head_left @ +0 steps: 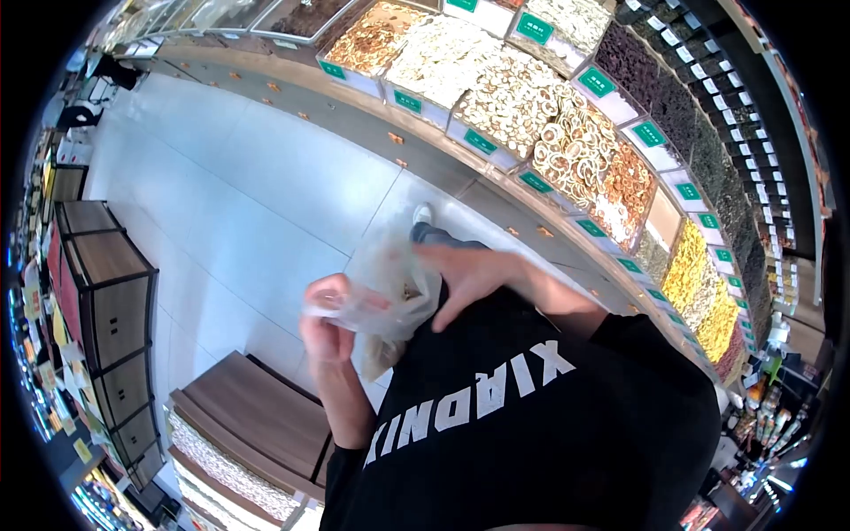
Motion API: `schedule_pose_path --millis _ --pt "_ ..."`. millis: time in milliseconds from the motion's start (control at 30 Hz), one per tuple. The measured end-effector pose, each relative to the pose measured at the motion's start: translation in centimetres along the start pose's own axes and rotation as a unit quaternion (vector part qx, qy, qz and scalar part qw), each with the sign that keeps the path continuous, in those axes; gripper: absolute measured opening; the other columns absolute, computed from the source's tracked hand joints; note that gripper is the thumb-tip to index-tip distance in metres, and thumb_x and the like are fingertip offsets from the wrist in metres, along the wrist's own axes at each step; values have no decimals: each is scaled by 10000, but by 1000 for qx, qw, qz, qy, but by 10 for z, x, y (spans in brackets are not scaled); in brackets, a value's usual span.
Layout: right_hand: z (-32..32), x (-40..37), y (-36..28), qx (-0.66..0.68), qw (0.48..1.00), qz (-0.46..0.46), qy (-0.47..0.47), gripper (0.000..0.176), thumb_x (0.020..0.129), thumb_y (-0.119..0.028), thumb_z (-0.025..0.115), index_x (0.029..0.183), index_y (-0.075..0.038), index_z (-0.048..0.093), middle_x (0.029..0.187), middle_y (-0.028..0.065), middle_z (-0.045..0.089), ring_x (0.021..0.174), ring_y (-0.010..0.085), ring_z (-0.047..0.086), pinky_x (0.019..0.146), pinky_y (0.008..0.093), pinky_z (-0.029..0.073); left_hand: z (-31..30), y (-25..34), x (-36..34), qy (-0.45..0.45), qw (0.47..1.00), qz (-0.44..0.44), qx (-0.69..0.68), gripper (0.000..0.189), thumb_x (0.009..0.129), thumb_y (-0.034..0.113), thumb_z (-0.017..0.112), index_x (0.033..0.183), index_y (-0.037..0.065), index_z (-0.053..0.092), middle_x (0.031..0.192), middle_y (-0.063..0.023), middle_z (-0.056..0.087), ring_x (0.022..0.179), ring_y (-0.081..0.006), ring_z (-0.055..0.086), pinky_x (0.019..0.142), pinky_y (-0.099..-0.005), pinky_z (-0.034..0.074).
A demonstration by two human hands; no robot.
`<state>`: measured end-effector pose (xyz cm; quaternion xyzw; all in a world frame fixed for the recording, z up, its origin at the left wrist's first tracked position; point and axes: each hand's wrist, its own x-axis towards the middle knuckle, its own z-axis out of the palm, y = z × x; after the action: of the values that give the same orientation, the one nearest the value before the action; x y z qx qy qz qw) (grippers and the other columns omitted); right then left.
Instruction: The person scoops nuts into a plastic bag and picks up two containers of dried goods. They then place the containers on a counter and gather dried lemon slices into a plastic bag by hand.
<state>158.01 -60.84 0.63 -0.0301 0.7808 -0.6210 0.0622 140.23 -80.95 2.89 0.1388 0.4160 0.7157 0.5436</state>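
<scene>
A thin clear plastic bag (398, 296) hangs in front of my black shirt, slightly blurred, with small brownish pieces showing through its side. My left hand (328, 314) is closed on the bag's left edge, fingers curled in a pinch. On the other side, my right hand (474, 273) reaches across against the bag, thumb spread wide from the fingers; the fingertips blur into the plastic. Just below the bag, a pale brown bagged bundle (381, 354) shows beneath my left hand, partly covered.
Bins of sliced dried food (575, 146) with green labels line a long wooden counter (403, 142) ahead and right. Dark wooden display units (124, 323) stand left, and a low one (257, 416) is close at lower left. Pale floor tiles (239, 186) lie between; my shoe (422, 212) shows.
</scene>
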Motion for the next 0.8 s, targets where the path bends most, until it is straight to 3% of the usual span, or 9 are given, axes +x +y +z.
schedule_pose_path --millis 67,200,233,400,433,533,600,700,800 --pt "23 28 21 226 971 -53 52 791 756 -281 836 1396 9 473 1380 191 554 1222 246 555 1041 364 435 -19 -13 17 -15 997 -36 -61 289 881 247 532 709 16 516 726 -166 645 683 -252 673 628 -362 553" --pt "7 79 45 190 977 -11 91 411 850 -207 737 1176 19 628 1046 90 690 937 151 631 836 329 503 -11 23 44 18 999 17 39 360 861 304 583 1020 -19 584 975 -156 662 947 -247 661 838 -366 536" --pt "-1 92 53 185 972 -6 146 323 869 -178 716 1124 10 655 976 64 690 894 143 630 803 324 503 -19 34 51 49 995 -1 82 690 817 335 688 1367 -19 466 1309 -197 552 1196 -290 574 997 -424 471" --pt "-54 138 66 361 850 235 303 333 875 -188 676 1104 51 650 874 46 667 790 134 612 670 298 491 10 55 105 61 761 141 630 1190 651 211 891 1580 73 161 1606 -214 178 1378 -392 418 1097 -503 386" --pt "-62 137 60 396 855 161 293 474 869 -240 697 1184 96 585 969 108 673 842 180 631 743 320 512 17 53 115 18 692 208 691 1050 671 165 870 1544 79 295 1560 -232 326 1335 -400 472 1072 -470 411" --pt "-57 141 84 265 863 185 389 596 885 -248 711 1361 25 478 1112 115 656 1000 217 644 873 331 510 -4 24 145 -15 766 109 634 653 727 138 822 1326 45 579 1259 -247 619 1123 -374 636 929 -418 499" --pt "-67 122 63 167 873 199 413 737 870 -287 734 1451 -23 365 1228 175 605 1134 303 602 959 388 483 -26 10 162 -1 753 48 656 249 788 113 765 1003 3 703 867 -222 689 830 -351 701 753 -395 532" --pt "-68 87 40 -34 879 176 442 898 830 -342 760 1527 -90 253 1371 253 510 1250 400 543 1008 443 466 -13 15 185 -73 755 -15 651 87 820 41 676 884 -18 665 870 -192 686 748 -378 648 682 -385 512" --pt "-39 56 27 -90 891 191 402 641 814 -271 753 1360 -81 475 1423 259 459 1222 451 536 995 499 462 -22 4 211 -267 782 21 563 76 821 35 670 875 -18 665 882 -166 659 762 -377 631 698 -370 508"
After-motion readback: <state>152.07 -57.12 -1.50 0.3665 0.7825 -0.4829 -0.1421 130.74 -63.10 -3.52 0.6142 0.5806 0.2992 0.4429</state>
